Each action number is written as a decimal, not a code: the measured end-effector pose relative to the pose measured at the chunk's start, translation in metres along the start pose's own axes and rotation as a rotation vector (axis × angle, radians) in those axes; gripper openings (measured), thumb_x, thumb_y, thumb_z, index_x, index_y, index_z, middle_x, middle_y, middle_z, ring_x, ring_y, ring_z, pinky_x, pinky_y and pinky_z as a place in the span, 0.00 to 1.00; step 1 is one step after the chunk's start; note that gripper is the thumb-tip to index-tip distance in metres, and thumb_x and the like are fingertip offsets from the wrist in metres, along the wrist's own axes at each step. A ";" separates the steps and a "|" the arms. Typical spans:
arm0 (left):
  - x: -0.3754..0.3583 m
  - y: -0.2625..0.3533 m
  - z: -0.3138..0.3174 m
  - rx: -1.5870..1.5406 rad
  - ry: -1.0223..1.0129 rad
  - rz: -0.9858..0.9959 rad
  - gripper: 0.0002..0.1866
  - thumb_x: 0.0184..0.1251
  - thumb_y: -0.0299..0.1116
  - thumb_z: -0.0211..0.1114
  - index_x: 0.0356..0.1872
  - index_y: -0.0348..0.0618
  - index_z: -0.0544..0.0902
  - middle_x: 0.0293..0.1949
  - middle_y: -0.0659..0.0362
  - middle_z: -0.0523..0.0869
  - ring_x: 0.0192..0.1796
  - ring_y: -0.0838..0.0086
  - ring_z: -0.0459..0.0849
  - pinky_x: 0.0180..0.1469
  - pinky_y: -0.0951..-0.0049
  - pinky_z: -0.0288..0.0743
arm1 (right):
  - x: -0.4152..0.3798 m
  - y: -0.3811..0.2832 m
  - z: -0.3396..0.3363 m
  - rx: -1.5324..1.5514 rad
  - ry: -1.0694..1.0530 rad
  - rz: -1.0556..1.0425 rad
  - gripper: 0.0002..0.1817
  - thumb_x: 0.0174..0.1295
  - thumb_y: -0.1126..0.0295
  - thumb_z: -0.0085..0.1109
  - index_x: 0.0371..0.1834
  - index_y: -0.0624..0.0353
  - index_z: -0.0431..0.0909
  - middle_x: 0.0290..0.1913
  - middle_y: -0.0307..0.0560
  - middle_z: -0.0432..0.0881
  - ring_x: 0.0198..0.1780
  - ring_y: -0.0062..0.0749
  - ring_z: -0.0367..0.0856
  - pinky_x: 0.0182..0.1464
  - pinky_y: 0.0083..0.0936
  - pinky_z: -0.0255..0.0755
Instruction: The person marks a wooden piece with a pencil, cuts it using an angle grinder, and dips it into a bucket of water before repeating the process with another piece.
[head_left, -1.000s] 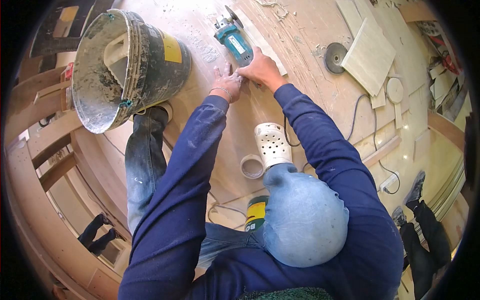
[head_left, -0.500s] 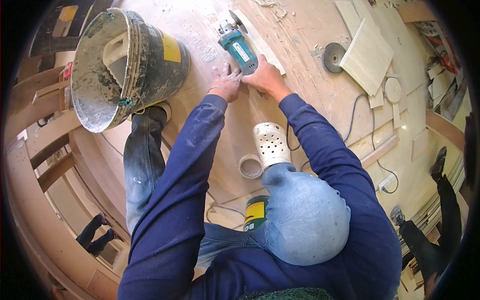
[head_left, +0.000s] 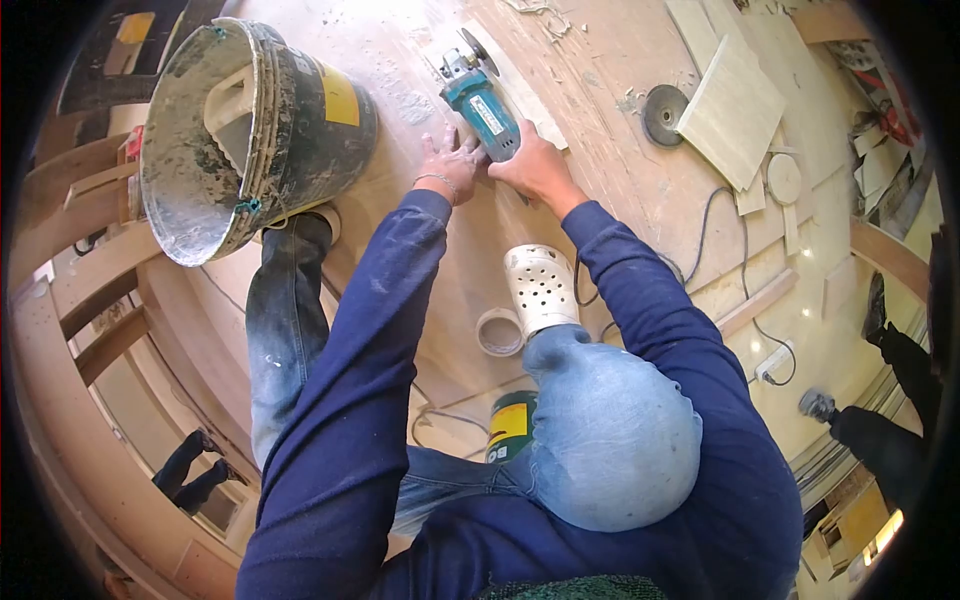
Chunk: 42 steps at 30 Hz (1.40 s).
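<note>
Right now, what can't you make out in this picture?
Head view: part of the angle grinder's rear end, covered by the right hand.
Head view: the left hand's palm, turned away.
Head view: label wording, too small.
Head view: part of the green tub, behind the knee.
Head view: the bystander above the legs, cut off by the dark edge.

Head camera, my only feed | I look forward and steeply down from head height | knee (head_left: 615, 430) and dark-blue sleeves (head_left: 365, 350) nearest | left hand (head_left: 447, 165) and right hand (head_left: 543, 167) farther out, upper middle | floor (head_left: 440, 270) spreads wide, bending toward black rounded corners
</note>
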<state>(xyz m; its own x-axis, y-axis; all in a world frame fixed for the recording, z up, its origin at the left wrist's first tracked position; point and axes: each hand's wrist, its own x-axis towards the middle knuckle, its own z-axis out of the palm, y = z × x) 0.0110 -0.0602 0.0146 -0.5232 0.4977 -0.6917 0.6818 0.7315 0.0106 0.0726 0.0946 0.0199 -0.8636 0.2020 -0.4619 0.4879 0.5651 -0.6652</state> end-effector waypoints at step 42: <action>0.001 -0.005 0.001 -0.057 0.031 0.026 0.33 0.66 0.26 0.53 0.75 0.51 0.65 0.77 0.55 0.60 0.82 0.47 0.48 0.75 0.28 0.46 | 0.009 -0.004 0.003 -0.012 0.002 -0.010 0.50 0.41 0.50 0.70 0.68 0.68 0.64 0.48 0.73 0.83 0.51 0.62 0.84 0.55 0.43 0.79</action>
<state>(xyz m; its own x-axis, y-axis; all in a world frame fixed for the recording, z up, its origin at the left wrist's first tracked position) 0.0077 -0.0634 0.0133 -0.5216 0.5307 -0.6680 0.6657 0.7429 0.0705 0.0632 0.0921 0.0167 -0.8689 0.1978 -0.4537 0.4774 0.5769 -0.6628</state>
